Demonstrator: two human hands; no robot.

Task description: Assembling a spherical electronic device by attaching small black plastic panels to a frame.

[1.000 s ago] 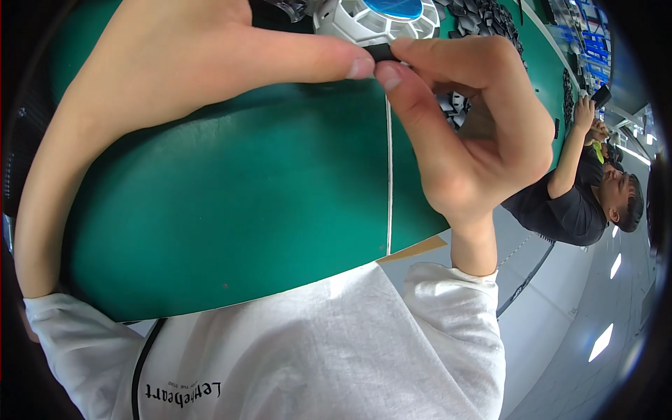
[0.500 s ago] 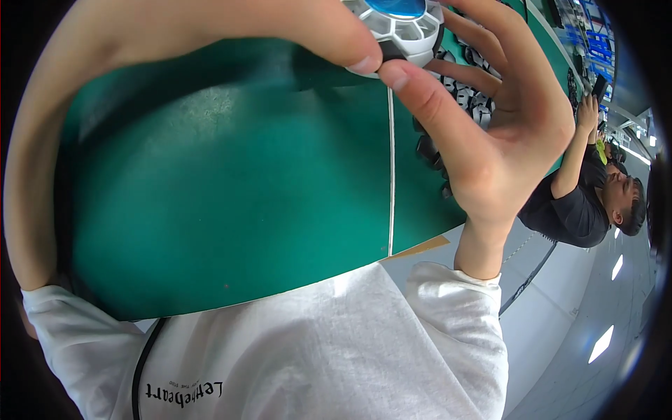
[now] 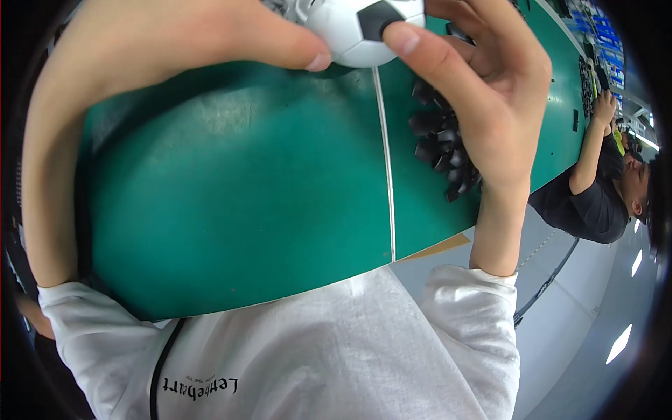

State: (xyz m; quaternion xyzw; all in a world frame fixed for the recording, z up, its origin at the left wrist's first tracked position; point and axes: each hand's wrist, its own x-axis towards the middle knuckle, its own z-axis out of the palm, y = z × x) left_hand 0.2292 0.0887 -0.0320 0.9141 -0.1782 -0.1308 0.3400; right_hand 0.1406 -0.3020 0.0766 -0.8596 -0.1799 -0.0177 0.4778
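Note:
At the top edge, partly cut off, is a small white soccer-ball-shaped shell (image 3: 346, 43) with a black five-sided patch. My right hand (image 3: 490, 98) grips it from the right, thumb pressed on the black patch and fingers curled behind. From the left comes my left hand (image 3: 259, 35), its thumb tip at the ball's lower left; its other fingers are out of view. Grey ribbed detail shows at the ball's upper left. Beneath my right hand lies a cluster of black faceted pieces (image 3: 444, 140).
The green tabletop (image 3: 238, 189) carries a pale strip (image 3: 387, 161) running toward me. A brown cardboard edge (image 3: 437, 246) sticks out below the table's near edge. On the right, a person in black (image 3: 588, 199) works at the same table. Blue racks (image 3: 602, 31) stand beyond.
The ball has been turned: the blue disc and white ribs no longer show, and the white side with the black patch faces me. Both hands have shifted slightly, and more black pieces are visible.

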